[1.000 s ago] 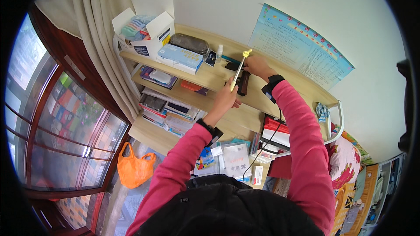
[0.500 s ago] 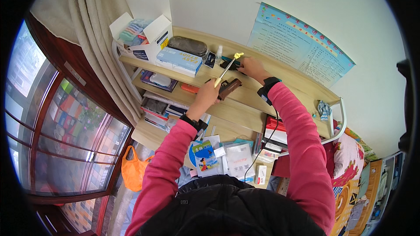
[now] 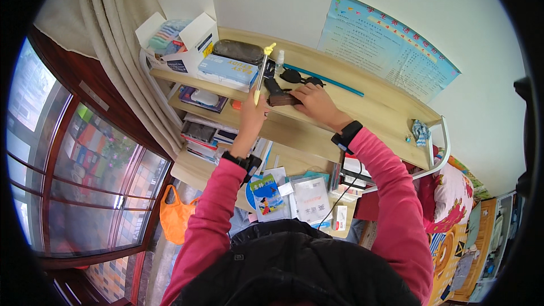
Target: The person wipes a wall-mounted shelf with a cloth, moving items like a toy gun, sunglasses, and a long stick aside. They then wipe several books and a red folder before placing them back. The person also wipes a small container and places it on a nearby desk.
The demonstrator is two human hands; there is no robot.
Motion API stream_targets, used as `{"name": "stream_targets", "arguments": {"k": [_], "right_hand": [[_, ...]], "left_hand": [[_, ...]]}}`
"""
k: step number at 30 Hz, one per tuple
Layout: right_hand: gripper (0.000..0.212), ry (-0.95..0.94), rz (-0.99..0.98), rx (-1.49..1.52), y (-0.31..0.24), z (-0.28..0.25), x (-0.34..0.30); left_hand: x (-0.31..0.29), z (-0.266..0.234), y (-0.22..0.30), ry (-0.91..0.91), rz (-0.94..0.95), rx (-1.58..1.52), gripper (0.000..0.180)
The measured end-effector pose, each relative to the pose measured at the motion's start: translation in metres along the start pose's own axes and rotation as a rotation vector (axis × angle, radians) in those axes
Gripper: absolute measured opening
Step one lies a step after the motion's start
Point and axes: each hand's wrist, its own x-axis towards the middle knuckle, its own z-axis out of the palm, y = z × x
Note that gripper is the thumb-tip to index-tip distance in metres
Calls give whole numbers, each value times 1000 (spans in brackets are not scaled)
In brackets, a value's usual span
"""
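Note:
A slim silver rod (image 3: 261, 75) with a yellow handle and a yellow shaped tip is gripped in my left hand (image 3: 253, 118), tip pointing up and away. My right hand (image 3: 318, 105) has its fingers closed on the brown grip of a dark pistol-shaped object (image 3: 280, 95), at the front edge of the top shelf. Just behind it lie dark sunglasses (image 3: 300, 77). A long teal stick (image 3: 334, 81) runs along the shelf behind the sunglasses. Close by stands a small clear spray bottle (image 3: 280, 60).
On the shelf's left are a blue box (image 3: 228, 71), a dark glasses case (image 3: 241, 51) and an open white box (image 3: 180, 42) of packets. A crumpled checked cloth (image 3: 420, 132) sits at its right end. Books (image 3: 267, 197) cover the desk below. An orange bag (image 3: 177, 215) hangs at left.
My right hand has moved from the back of the shelf to the pistol-shaped object, which is now farther left and back. My left hand and the rod shifted left. Sunglasses and teal stick are uncovered.

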Motion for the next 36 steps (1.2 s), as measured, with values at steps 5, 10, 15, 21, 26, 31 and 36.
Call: {"name": "stream_targets", "arguments": {"k": [5,10,15,21,26,31,36], "right_hand": [[35,45,123,-23,-7,21,15],[34,99,201,-2,-14,29,37],[32,347,242,14,-34,16,29],[33,-59,700,1110,-81,-17,-26],[26,120,803,787,-22,-61,-30],[19,9,576,-18,59,-49,-15],[19,7,367,52,81,-6,15]], "left_hand": [[-43,-30,-8,36,4,73,28],[-72,-29,-13,26,39,68,25],[-82,0,-8,-45,-116,-304,24],[-96,64,2,-188,6,-243,21],[-116,80,16,-421,241,-155,50],[-138,35,2,-661,11,-43,36],[-174,-18,-25,-610,-131,3,26]]}}
